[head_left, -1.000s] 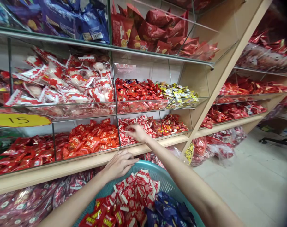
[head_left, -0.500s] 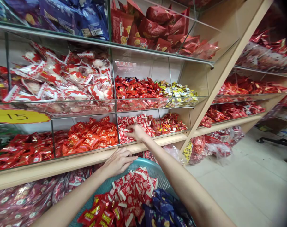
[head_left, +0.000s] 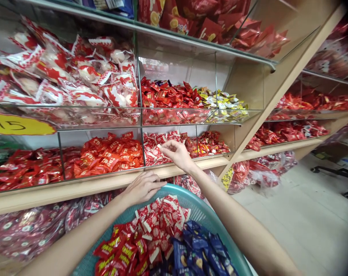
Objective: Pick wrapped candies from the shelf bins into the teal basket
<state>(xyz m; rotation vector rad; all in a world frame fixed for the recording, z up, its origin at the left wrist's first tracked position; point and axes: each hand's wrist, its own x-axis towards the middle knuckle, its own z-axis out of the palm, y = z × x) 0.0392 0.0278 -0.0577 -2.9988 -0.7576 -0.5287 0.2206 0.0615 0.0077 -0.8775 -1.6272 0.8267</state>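
Note:
My left hand (head_left: 143, 188) rests on the near shelf edge and the far rim of a teal plastic basket (head_left: 202, 195), with its thumb along the rim and its fingers curled. In front of the lowest shelf, my right hand (head_left: 178, 153) is closed in a pinch. A small white wrapper end shows at its fingertips, beside the red-and-white wrapped candies (head_left: 153, 153) in the bin; the rest is hidden by the fingers. Inside the basket lie red-and-white candies (head_left: 162, 218), red packets with yellow lettering (head_left: 122, 253) and dark blue packets (head_left: 199, 249).
Clear dividers split the shelves into bins. Orange-red candies (head_left: 110, 153) lie to the left, and large white-and-red packets (head_left: 84, 80) above. A yellow price tag (head_left: 18, 124) hangs at left. Bagged goods (head_left: 248, 176) sit on the floor under the wooden shelf.
My right hand has drawn back and to the right from the red-and-white candies, its fingers now pinched. My left hand stays at the basket rim. The view has shifted closer and lower.

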